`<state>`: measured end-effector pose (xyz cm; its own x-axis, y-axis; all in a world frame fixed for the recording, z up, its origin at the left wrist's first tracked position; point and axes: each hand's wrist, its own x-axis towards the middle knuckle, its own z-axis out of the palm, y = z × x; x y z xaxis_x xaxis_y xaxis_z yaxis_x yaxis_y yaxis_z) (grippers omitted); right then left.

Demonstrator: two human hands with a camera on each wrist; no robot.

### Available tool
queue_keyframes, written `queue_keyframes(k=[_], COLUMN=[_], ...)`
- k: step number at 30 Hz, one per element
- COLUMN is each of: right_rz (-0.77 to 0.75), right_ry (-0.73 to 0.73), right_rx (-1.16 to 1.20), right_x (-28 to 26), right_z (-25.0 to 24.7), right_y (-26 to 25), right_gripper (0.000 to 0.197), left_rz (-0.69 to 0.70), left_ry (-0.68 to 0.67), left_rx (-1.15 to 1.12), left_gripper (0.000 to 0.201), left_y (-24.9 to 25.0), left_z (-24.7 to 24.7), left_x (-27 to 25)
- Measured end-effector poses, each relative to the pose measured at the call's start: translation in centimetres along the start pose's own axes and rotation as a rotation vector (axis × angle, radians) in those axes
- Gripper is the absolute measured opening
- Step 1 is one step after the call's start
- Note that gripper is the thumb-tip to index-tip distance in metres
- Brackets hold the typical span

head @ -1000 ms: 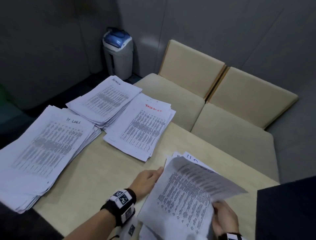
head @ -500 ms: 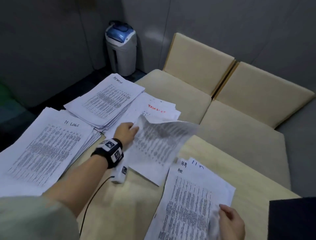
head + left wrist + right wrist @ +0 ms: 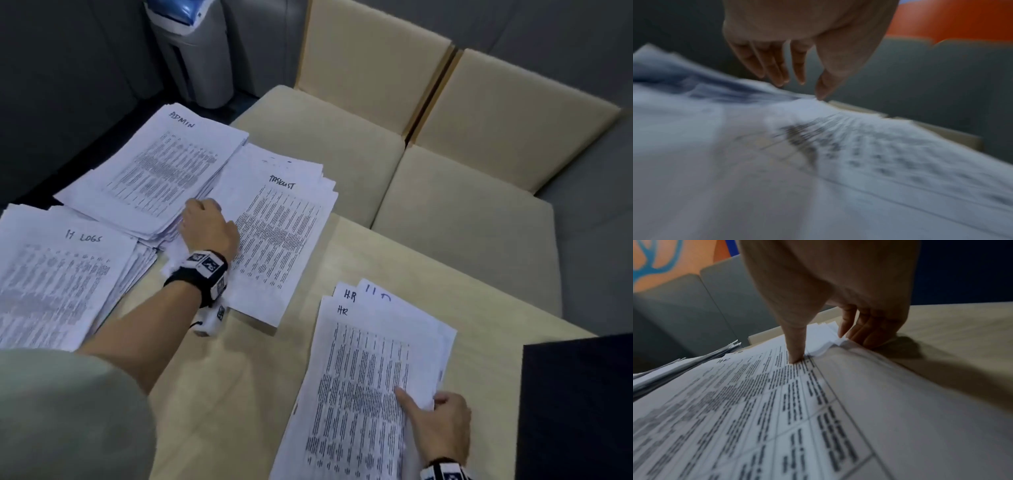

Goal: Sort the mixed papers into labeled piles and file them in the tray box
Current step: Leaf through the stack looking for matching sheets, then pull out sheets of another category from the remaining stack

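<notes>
Four paper piles lie on the pale wooden table point(image 3: 222, 394): ADMIN point(image 3: 154, 168) far left, TASKLIST point(image 3: 277, 233) beside it, IT LOGS point(image 3: 51, 281) near left, and the near pile marked HR point(image 3: 363, 383). My left hand point(image 3: 202, 209) hovers over the seam between ADMIN and TASKLIST. In the left wrist view the left hand point(image 3: 799, 87) hangs with relaxed fingers, holding nothing. My right hand point(image 3: 418, 399) holds the HR pile's right edge. In the right wrist view the thumb point(image 3: 795, 356) presses the top sheet, and the fingers point(image 3: 844, 327) curl against the lifted sheet edges.
Beige cushioned seats point(image 3: 342, 137) stand just beyond the table's far edge. A grey bin with a blue lid point(image 3: 195, 51) sits on the floor at the back left. A dark flat object point(image 3: 582, 404) covers the table's near right corner.
My left hand carried a sheet from the HR pile to the TASKLIST pile and let it go; it now lies flat on top. The right hand stayed at the HR pile's edge.
</notes>
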<state>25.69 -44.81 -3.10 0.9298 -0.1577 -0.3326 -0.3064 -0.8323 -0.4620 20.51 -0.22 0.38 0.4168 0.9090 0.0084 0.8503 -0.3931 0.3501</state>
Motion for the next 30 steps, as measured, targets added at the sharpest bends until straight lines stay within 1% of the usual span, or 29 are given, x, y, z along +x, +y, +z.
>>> queue_keyframes(k=[1, 2, 3, 4, 5, 7, 8, 9, 11, 12, 14, 16, 18, 19, 20, 23, 25, 28, 30], right_rz=[0.009, 0.035, 0.05, 0.039, 0.01, -0.063, -0.096, -0.127, -0.194, -0.219, -0.241, -0.225, -0.194, -0.177, -0.15, -0.069, -0.023, 0.039, 0.073], right_ry=[-0.004, -0.017, -0.032, -0.028, -0.019, 0.015, 0.024, 0.021, 0.008, -0.01, -0.036, -0.023, -0.022, -0.035, -0.053, -0.127, -0.175, -0.22, -0.237], right_rx=[0.02, 0.053, 0.088, 0.114, 0.137, 0.178, 0.2, 0.216, 0.217, 0.208, 0.217, 0.258, 0.304, 0.34, 0.382, 0.529, 0.637, 0.826, 0.923], right_x=[0.0, 0.2, 0.1, 0.1, -0.1, -0.5, -0.8, -0.9, -1.1, -1.3, -1.7, -1.8, -2.2, -2.3, -2.4, -3.2, -3.7, -3.7, -3.5], right_z=[-0.2, -0.2, -0.5, -0.8, -1.2, -1.9, -2.3, -2.7, -3.4, -3.7, -4.4, -4.9, -5.5, -5.8, -6.0, -6.7, -6.9, -6.8, -7.2], right_y=[-0.1, -0.1, -0.2, -0.1, -0.1, 0.3, 0.4, 0.6, 1.2, 1.4, 2.1, 3.2, 4.1, 4.6, 5.0, 5.5, 5.7, 5.7, 5.4], right_gripper=[0.068, 0.065, 0.061, 0.055, 0.047, 0.032, 0.03, 0.033, 0.045, 0.049, 0.048, 0.039, 0.022, 0.018, 0.014, 0.018, 0.019, 0.019, 0.016], left_rz=[0.095, 0.177, 0.253, 0.306, 0.335, 0.361, 0.363, 0.36, 0.339, 0.325, 0.307, 0.3, 0.294, 0.295, 0.309, 0.422, 0.451, 0.331, 0.273], left_ry=[0.07, 0.085, 0.054, -0.021, -0.133, -0.361, -0.445, -0.506, -0.57, -0.579, -0.568, -0.553, -0.549, -0.539, -0.514, -0.398, -0.444, -0.57, -0.65], left_rx=[-0.108, -0.214, -0.293, -0.338, -0.345, -0.266, -0.221, -0.19, -0.183, -0.191, -0.203, -0.188, -0.168, -0.151, -0.134, -0.114, -0.132, -0.174, -0.309], left_gripper=[0.032, 0.026, 0.019, 0.011, 0.005, 0.016, 0.021, 0.023, 0.026, 0.028, 0.03, 0.03, 0.029, 0.028, 0.028, 0.029, 0.028, 0.037, 0.038], left_y=[0.5, 1.1, 1.6, 2.1, 2.4, 2.8, 2.8, 2.6, 2.3, 2.2, 2.3, 2.5, 2.6, 2.6, 2.6, 3.2, 4.1, 5.2, 5.6], left_z=[0.0, -0.2, -0.2, -0.3, -0.2, 0.5, 1.2, 2.0, 3.2, 3.6, 3.9, 3.9, 3.8, 3.7, 3.5, 3.3, 3.0, 2.4, 2.3], left_x=[-1.4, -3.4, -5.7, -8.3, -11.1, -16.4, -18.6, -20.3, -22.6, -23.3, -24.1, -24.4, -24.5, -24.6, -24.7, -25.6, -26.5, -27.3, -27.3])
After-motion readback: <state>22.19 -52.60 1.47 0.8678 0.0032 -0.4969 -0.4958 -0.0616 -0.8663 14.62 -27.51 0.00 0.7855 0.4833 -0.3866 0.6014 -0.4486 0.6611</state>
